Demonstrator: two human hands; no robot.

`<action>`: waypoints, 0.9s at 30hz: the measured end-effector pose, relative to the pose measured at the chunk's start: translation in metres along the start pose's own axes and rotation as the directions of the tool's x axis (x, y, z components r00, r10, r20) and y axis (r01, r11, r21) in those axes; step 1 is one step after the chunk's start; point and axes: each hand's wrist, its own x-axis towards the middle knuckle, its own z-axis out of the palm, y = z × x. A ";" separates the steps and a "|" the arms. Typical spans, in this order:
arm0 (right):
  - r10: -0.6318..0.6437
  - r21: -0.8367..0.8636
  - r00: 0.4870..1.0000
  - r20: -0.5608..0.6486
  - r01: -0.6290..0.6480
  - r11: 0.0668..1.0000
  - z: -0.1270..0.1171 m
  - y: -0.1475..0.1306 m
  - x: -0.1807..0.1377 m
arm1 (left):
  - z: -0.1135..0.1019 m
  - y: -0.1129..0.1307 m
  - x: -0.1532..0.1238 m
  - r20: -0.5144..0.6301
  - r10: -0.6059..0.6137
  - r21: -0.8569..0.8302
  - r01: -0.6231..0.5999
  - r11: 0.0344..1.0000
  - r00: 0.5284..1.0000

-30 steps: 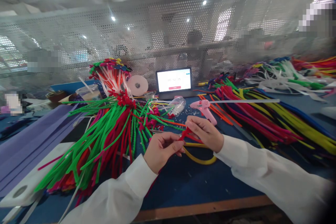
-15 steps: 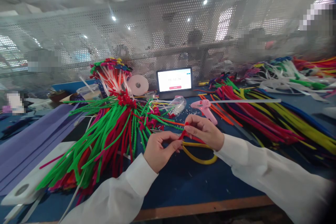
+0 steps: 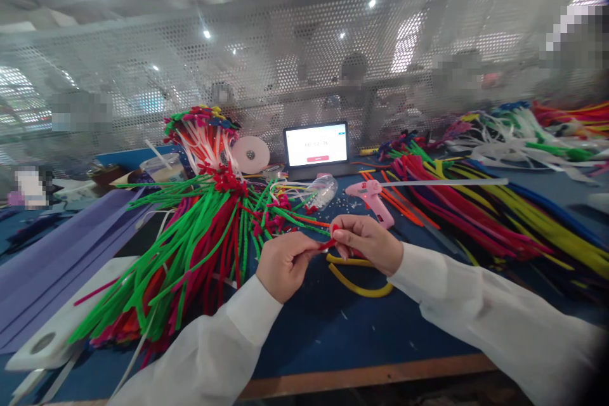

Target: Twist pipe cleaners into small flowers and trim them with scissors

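Note:
Between my two hands is a short red pipe cleaner (image 3: 328,245), partly hidden by the fingers. My left hand (image 3: 287,264) pinches its left end between thumb and forefinger. My right hand (image 3: 367,242) closes on the other end, where a red tip sticks up above the fingers. Just below and behind the right hand, a bent yellow pipe cleaner (image 3: 364,290) lies on the blue table. A pink glue gun (image 3: 375,202) with a long glue stick in its back rests beyond the right hand.
Green pipe cleaners (image 3: 185,254) lie piled at left, over a white board (image 3: 35,346) beside purple sheets (image 3: 71,247). Red and yellow pipe cleaners (image 3: 457,209) spread at right. A tablet (image 3: 316,146) stands behind, near a clear plastic container (image 3: 323,191). A perforated metal screen (image 3: 295,63) rises at the back.
My left hand has turned over, with its back now more upward, and shifted slightly up and left. The red pipe cleaner now lies flatter between the hands. My right hand has moved slightly left.

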 end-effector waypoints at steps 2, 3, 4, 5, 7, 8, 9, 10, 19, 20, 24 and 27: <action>0.011 -0.010 1.000 0.021 -0.011 1.000 0.001 0.000 0.000 | -0.001 -0.003 0.001 -0.015 0.074 0.083 -0.072 0.994 0.997; 0.013 -0.020 0.999 0.046 -0.012 1.000 0.002 -0.001 -0.001 | -0.002 -0.004 0.001 -0.030 0.128 0.137 -0.122 0.983 0.991; 0.010 -0.035 0.997 0.075 -0.008 0.999 0.004 -0.001 -0.002 | -0.004 -0.006 0.002 -0.050 0.194 0.197 -0.181 0.964 0.980; 0.005 -0.058 0.994 0.106 0.001 0.998 0.005 -0.002 -0.004 | -0.006 -0.007 0.002 -0.063 0.269 0.260 -0.245 0.934 0.961; -0.005 -0.126 0.986 0.168 0.026 0.992 0.008 -0.005 -0.007 | -0.011 -0.009 0.003 -0.053 0.424 0.370 -0.376 0.850 0.904; -0.011 -0.176 0.979 0.202 0.047 0.983 0.010 -0.007 -0.009 | -0.014 -0.009 0.004 -0.029 0.489 0.411 -0.435 0.801 0.872; -0.017 -0.239 0.970 0.241 0.077 0.968 0.011 -0.009 -0.011 | -0.016 -0.009 0.004 0.000 0.537 0.443 -0.482 0.756 0.843; -0.025 -0.311 0.958 0.286 0.117 0.943 0.013 -0.011 -0.013 | -0.018 -0.008 0.004 0.029 0.569 0.471 -0.513 0.718 0.822; -0.297 -0.718 0.879 0.374 0.477 0.507 0.010 -0.007 -0.012 | -0.022 -0.005 0.012 -0.130 0.392 0.643 -0.223 0.733 0.911; -0.347 -0.750 0.875 0.337 0.472 0.463 0.008 -0.005 -0.011 | -0.022 -0.004 0.012 -0.189 0.328 0.628 -0.143 0.765 0.926; -0.439 -0.833 0.868 0.232 0.411 0.371 0.001 -0.003 -0.012 | -0.013 0.000 0.006 -0.122 0.060 0.272 -0.025 0.962 0.991; -0.466 -0.849 0.868 0.171 0.370 0.378 -0.001 -0.004 -0.013 | 0.000 0.006 -0.001 0.100 -0.074 -0.031 0.078 0.996 0.992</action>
